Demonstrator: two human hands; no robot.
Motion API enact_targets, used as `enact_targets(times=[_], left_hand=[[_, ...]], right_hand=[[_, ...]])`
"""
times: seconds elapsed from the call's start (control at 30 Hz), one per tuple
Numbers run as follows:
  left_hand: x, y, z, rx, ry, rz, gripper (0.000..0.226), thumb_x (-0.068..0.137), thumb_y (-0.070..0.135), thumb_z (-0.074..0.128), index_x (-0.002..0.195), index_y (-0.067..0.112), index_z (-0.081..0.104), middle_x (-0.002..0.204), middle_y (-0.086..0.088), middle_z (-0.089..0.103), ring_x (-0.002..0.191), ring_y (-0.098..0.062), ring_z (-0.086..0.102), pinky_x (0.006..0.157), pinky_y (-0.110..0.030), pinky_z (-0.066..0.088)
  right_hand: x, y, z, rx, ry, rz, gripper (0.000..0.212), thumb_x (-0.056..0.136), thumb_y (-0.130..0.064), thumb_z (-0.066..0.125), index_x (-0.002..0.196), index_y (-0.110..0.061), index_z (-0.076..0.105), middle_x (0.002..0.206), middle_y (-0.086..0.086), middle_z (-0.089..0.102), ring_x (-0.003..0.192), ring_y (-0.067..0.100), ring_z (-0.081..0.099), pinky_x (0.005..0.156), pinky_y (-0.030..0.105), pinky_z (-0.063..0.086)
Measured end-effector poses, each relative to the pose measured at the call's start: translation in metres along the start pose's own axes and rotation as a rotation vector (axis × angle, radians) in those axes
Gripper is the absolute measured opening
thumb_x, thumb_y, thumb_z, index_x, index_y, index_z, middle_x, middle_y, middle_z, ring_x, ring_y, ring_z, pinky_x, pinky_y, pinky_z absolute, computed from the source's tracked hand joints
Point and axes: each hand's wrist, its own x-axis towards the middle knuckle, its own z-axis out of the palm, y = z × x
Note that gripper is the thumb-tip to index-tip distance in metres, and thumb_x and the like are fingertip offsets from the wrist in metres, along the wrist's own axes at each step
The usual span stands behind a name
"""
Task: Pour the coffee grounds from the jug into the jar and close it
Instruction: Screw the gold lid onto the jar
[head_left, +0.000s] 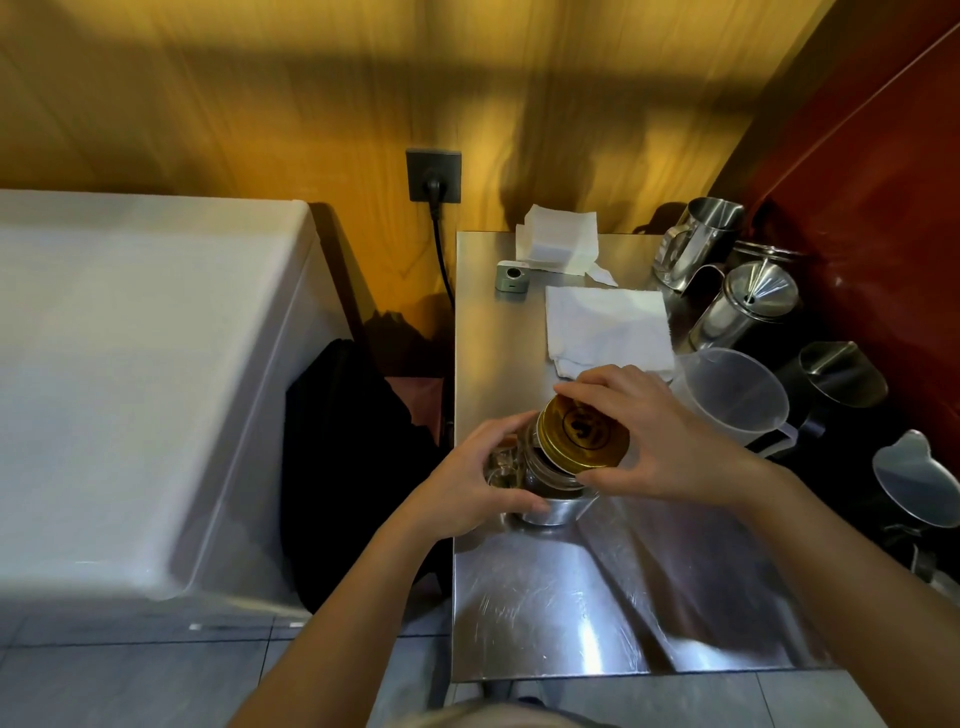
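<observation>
we work on the steel table, with the plastic jug set aside at three o'clock of the jar, seemingly done with. the jar sits near the table's nine o'clock edge so both arms reach it. our left hand wraps its glass side and handle to steady it, fingers curled close around it. our right hand holds the gold lid tilted over the mouth, fingers spread around its rim, thumb at six o'clock; it looks not yet seated.
</observation>
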Motion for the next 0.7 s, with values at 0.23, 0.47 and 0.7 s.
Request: enact_targets(times=[0.23,0.47,0.7], left_hand=[[0.001,0.000,-0.003,0.021,-0.024,-0.019,0.084,0.059,0.041,0.086,0.131,0.048,0.042,0.132,0.015,0.046,0.120,0.004,0.044,0.095,-0.018,0.039],[0.001,0.002,-0.005,0.020,-0.056,-0.038,0.083,0.066,0.032,0.087,0.136,0.034,0.042,0.134,0.008,0.048,0.121,-0.003,0.046,0.103,-0.030,0.042],[0.001,0.003,-0.003,0.011,-0.062,-0.029,0.080,0.064,0.043,0.084,0.131,0.045,0.040,0.134,0.009,0.046,0.123,-0.006,0.046,0.104,-0.033,0.042]], right_hand=[[0.012,-0.002,-0.013,-0.059,-0.208,-0.054,0.074,0.073,-0.034,0.072,0.135,-0.035,0.032,0.133,-0.008,0.039,0.111,0.001,0.027,0.095,0.017,0.027],[0.025,-0.013,-0.023,-0.153,-0.353,-0.179,0.069,0.074,-0.019,0.073,0.133,-0.033,0.040,0.131,-0.001,0.045,0.116,0.010,0.037,0.098,0.028,0.036],[0.031,-0.014,-0.021,-0.183,-0.394,-0.145,0.077,0.070,-0.027,0.075,0.133,-0.040,0.034,0.121,-0.003,0.044,0.107,0.013,0.040,0.085,0.027,0.045]])
